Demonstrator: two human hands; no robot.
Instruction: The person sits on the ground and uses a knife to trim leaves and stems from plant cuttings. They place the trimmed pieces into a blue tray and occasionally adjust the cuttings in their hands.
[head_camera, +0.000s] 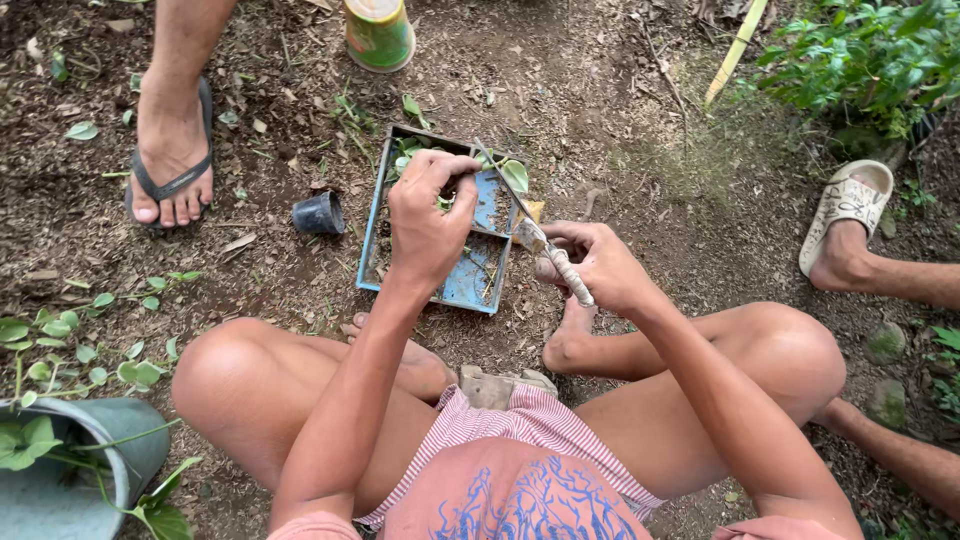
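Sitting cross-legged on bare soil, the person works over a blue tray (372, 225) that lies on the ground at the centre of the frame. The tray is divided into compartments holding soil and a few green cuttings (512, 173).

The left hand (428, 222) is positioned over the middle of the tray, back of the hand upward. Its fingers (441, 166) are curled and pressed together at the tips, apparently pinching a small piece of plant material; the item itself is too small to identify.

The right hand (598, 265) is just right of the tray. Its fingers are wrapped around the pale, wound handle of a small knife (548, 251), with the blade pointing up and left towards the tray's right edge.

Surrounding items:
- A small black pot (319, 214) lies on its side, left of the tray.
- A green and yellow cup (379, 32) stands at the top centre.
- A grey bucket (95, 470) with leafy vines occupies the lower left corner.
- Another person's foot in a dark sandal (172, 150) is at the upper left.
- A second foot in a beige slide (846, 215) is at the right edge.
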